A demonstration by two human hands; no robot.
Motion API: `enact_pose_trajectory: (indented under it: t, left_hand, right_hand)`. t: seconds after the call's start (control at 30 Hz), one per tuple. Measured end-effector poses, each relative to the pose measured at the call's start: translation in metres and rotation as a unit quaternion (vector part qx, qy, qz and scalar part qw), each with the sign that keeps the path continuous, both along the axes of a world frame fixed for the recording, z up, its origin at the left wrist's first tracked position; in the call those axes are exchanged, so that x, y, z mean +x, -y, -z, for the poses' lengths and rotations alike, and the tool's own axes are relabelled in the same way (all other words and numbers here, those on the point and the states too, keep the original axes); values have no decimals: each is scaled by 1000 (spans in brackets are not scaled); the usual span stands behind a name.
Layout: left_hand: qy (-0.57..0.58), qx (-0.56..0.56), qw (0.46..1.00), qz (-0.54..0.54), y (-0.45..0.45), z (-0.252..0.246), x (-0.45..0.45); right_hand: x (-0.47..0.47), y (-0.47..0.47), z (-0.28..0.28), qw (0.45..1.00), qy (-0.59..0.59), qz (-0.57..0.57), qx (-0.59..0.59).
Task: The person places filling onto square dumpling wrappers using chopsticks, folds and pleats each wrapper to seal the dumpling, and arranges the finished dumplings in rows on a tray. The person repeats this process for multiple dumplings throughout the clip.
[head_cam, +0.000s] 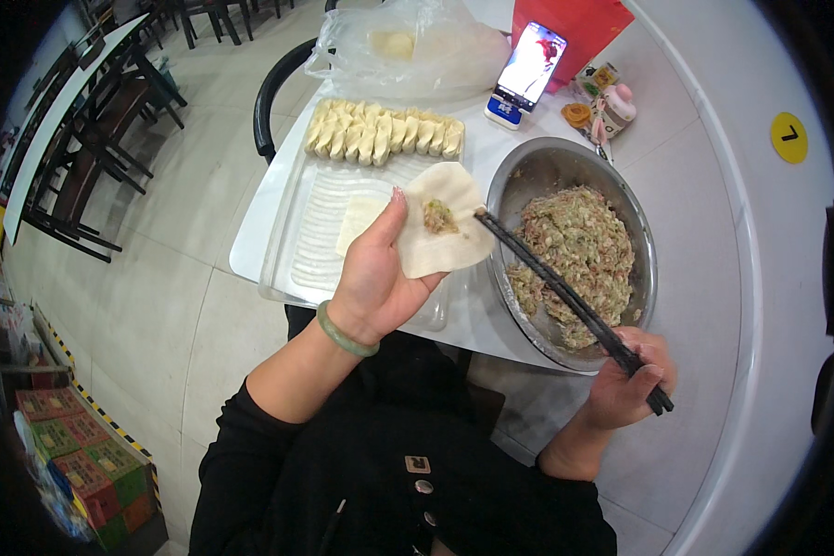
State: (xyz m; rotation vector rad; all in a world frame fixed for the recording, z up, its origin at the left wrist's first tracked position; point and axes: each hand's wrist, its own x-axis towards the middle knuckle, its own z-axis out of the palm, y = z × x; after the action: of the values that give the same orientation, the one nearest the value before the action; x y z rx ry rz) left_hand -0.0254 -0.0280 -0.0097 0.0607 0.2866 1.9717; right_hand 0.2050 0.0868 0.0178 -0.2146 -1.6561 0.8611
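Note:
A flat dough wrapper (439,254) rests across the palm and fingers of my left hand (382,278), held by the thumb at its edge. On it lies a small lump of minced filling (439,215). My right hand (629,382) grips a pair of black chopsticks (563,278), whose tips touch the wrapper's right edge. Under the chopsticks stands a steel bowl (504,163) with a large mound of minced filling (584,243). Behind my left hand is a clear plastic tray (320,229). Folded dumplings (382,132) line its far end, and a pale flat piece (358,219) lies nearer.
A plastic bag (417,55) holding dough sits at the table's (250,243) back. A lit phone (530,66) leans on a stand (504,111) before a red bag (570,35). A pink-capped bottle (615,111) stands beyond the bowl. A black chair (264,104) is behind the tray.

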Motion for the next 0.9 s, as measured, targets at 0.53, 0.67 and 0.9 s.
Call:
enact_pose_trajectory:
  t: [0.53, 0.67, 0.9]
  left_hand:
    - [-66, 40, 990, 119, 33, -10, -15]
    - [-70, 39, 988, 135, 51, -12, -24]
    - [-66, 6, 985, 156, 78, -5, -21]
  right_hand:
    - [49, -4, 11, 877, 140, 459, -31]
    - [37, 33, -5, 834, -2, 489, 254]
    - [-81, 75, -4, 937, 254, -2, 241]
